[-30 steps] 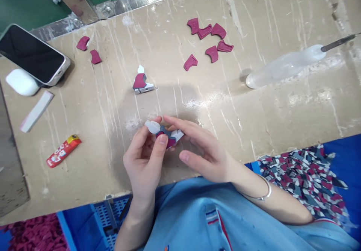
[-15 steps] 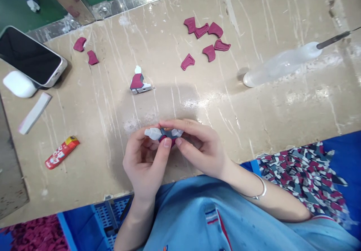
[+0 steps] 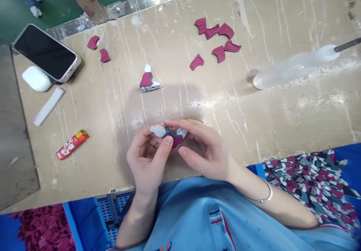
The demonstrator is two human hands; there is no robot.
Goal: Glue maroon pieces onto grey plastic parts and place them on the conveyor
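Just above the table's near edge, both hands meet at a small plastic toy part (image 3: 177, 140) with a grey body, pale ends and a maroon panel on its front. My left hand (image 3: 148, 162) pinches it, thumb pressed on the maroon panel and fingers behind. My right hand (image 3: 211, 153) curls around the right end; its index finger lies along the top, while its thumb stands a little off the panel. A similar maroon, grey and white toy part (image 3: 147, 79) sits on the table beyond my hands. The back of the held part is hidden.
Several loose maroon panels (image 3: 218, 53) lie farther back, with two more maroon pieces (image 3: 104, 55) at left. A phone (image 3: 46, 51), white case (image 3: 36, 78), pale strip (image 3: 49, 106) and red packet (image 3: 72, 144) lie left. A translucent bottle (image 3: 293, 68) lies right. Bins of parts (image 3: 313, 183) flank my lap.
My right thumb has come away from the maroon panel, baring more of it. My left thumb stays pressed on the part. The whole view has shifted slightly, moving the table items rightward.
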